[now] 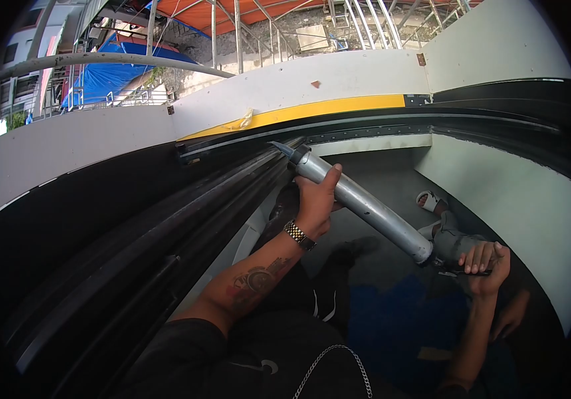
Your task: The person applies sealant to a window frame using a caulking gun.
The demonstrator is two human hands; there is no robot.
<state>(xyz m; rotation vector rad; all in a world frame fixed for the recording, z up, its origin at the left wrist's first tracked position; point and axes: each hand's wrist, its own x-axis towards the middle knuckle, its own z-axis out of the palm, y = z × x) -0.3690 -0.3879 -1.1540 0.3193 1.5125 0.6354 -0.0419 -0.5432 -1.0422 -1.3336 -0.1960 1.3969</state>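
Observation:
A long silver caulking gun (375, 207) lies diagonally across the middle, its dark nozzle (283, 149) pointing up and left at a black frame (196, 189). My left hand (319, 203), with a watch (299, 235) at the wrist, is wrapped round the barrel near the nozzle end, thumb on top. At the lower right end of the gun, my right hand (486, 266) has its fingers closed round the dark handle, which is mostly hidden. The nozzle tip is at or just above the frame's edge; contact cannot be made out.
A white ledge (285, 90) with a yellow strip (312, 112) runs across the top, a small whitish scrap (245, 120) on it. Metal scaffolding (237, 36) and a blue tarp (113, 70) stand beyond. Another person's sandaled foot (426, 200) and hand (511, 315) show at right.

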